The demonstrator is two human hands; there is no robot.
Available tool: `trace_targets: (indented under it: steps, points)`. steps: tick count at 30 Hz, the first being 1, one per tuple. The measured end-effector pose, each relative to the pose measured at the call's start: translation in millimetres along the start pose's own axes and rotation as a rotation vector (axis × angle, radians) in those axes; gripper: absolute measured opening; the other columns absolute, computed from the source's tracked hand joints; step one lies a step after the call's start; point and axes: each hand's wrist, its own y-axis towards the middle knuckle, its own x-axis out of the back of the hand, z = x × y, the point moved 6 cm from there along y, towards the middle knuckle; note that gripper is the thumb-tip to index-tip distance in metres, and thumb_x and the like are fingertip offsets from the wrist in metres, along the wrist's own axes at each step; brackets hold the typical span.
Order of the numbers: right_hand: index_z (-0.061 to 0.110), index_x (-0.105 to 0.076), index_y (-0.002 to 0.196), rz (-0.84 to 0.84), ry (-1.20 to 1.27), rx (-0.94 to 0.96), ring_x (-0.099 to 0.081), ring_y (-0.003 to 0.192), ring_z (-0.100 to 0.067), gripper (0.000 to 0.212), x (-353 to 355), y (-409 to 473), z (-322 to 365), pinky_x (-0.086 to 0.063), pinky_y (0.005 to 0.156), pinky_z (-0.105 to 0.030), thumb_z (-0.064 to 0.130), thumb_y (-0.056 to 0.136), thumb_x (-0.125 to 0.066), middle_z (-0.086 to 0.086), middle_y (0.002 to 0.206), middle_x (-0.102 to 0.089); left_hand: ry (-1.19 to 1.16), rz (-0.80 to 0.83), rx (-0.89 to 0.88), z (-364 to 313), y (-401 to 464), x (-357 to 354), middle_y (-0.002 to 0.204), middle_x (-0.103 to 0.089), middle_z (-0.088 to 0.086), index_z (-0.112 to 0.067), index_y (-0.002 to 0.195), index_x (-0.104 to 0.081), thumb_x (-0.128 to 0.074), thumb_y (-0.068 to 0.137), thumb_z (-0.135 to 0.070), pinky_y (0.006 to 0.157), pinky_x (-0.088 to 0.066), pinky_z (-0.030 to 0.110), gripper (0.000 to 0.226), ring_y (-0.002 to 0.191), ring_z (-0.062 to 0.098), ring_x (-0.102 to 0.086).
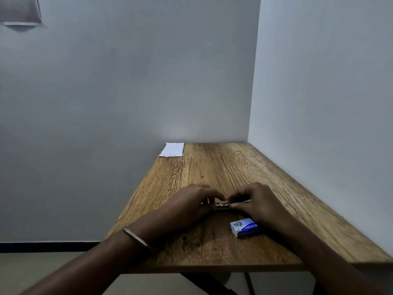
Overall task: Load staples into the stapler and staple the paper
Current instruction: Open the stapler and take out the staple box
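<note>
Plain room corner, bare grey walls, wooden desk

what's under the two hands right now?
A small metal stapler shows between the left hand and right hand, both holding it on the table. Fingers cover most of it, so any staples are hidden.

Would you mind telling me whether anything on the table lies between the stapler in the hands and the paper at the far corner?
Nothing visible does. Both the left hand and right hand hold the stapler; only bare table lies between it and the paper. The staple box sits nearer, off that path.
</note>
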Motion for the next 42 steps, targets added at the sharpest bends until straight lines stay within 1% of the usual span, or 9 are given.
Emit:
trace_targets:
  steps: [3,7,11,16,21,27,31,38,42]
  points:
    - [0.036,-0.067,0.104,-0.023,0.031,-0.021,-0.067,0.075,0.012,0.040,3,-1,-1,-0.051,0.064,-0.003,0.011,0.076,-0.083,0.015,0.079,-0.074,0.035,0.101,-0.022,-3,8,-3,0.120,-0.059,-0.007,-0.038,0.133,-0.052,-0.056,0.095,-0.025,0.067,-0.040,0.012,0.041,0.094,0.002,-0.055]
    - [0.037,-0.046,0.111,-0.050,0.087,-0.066,-0.069,0.071,0.010,0.057,6,-1,-5,-0.045,0.051,-0.003,0.013,0.076,-0.083,0.009,0.078,-0.077,0.054,0.206,-0.062,-8,17,1,0.120,-0.059,-0.003,-0.036,0.136,-0.052,-0.054,0.097,-0.023,0.071,-0.047,0.020,0.041,0.096,0.008,-0.056]
    - [0.033,-0.050,0.110,-0.048,0.115,-0.072,-0.069,0.072,0.009,0.052,5,-1,-7,-0.045,0.052,-0.003,0.013,0.075,-0.084,0.012,0.079,-0.077,0.095,0.194,-0.100,-11,18,4,0.121,-0.061,-0.005,-0.032,0.134,-0.056,-0.057,0.096,-0.023,0.073,-0.045,0.016,0.039,0.098,0.007,-0.058]
    - [0.032,-0.056,0.105,-0.030,0.086,-0.070,-0.068,0.075,0.012,0.044,2,-1,-6,-0.044,0.055,-0.003,0.017,0.075,-0.085,0.012,0.080,-0.077,0.071,0.138,-0.078,-7,11,10,0.113,-0.068,-0.006,-0.026,0.118,-0.066,-0.061,0.094,-0.024,0.074,-0.050,0.019,0.024,0.094,0.004,-0.062]
    - [0.032,-0.058,0.105,-0.032,0.068,-0.067,-0.067,0.076,0.013,0.039,1,-1,-6,-0.043,0.057,-0.004,0.017,0.078,-0.083,0.013,0.080,-0.076,0.089,0.162,-0.103,-11,12,11,0.117,-0.068,-0.006,-0.030,0.125,-0.059,-0.060,0.095,-0.021,0.079,-0.057,0.027,0.032,0.098,0.008,-0.064]
    - [0.032,-0.059,0.105,-0.031,0.058,-0.063,-0.068,0.076,0.011,0.039,1,0,-6,-0.045,0.062,-0.007,0.018,0.078,-0.083,0.012,0.081,-0.076,0.076,0.167,-0.133,-8,16,11,0.114,-0.070,-0.005,-0.028,0.122,-0.062,-0.062,0.094,-0.019,0.071,-0.045,0.010,0.030,0.094,0.004,-0.064]
    - [0.031,-0.060,0.105,-0.032,0.040,-0.056,-0.067,0.077,0.013,0.037,1,1,-7,-0.046,0.057,-0.004,0.016,0.078,-0.082,0.011,0.082,-0.076,0.098,0.232,-0.158,-11,18,11,0.112,-0.067,-0.003,-0.031,0.121,-0.056,-0.060,0.094,-0.021,0.075,-0.053,0.023,0.029,0.094,0.009,-0.063]
    - [0.034,-0.060,0.103,-0.032,-0.006,-0.038,-0.066,0.073,0.012,0.037,0,3,-7,-0.045,0.053,-0.002,0.014,0.079,-0.081,0.012,0.082,-0.074,0.117,0.406,-0.139,-8,29,4,0.107,-0.063,0.001,-0.026,0.118,-0.050,-0.057,0.096,-0.021,0.069,-0.047,0.026,0.024,0.092,0.015,-0.059]
    - [0.035,-0.062,0.102,-0.027,-0.026,-0.032,-0.066,0.079,0.011,0.035,-1,3,-7,-0.043,0.058,-0.005,0.015,0.079,-0.081,0.014,0.084,-0.074,0.066,0.325,-0.146,-6,27,10,0.104,-0.065,-0.001,-0.028,0.104,-0.050,-0.059,0.094,-0.026,0.074,-0.056,0.034,0.013,0.090,0.015,-0.061]
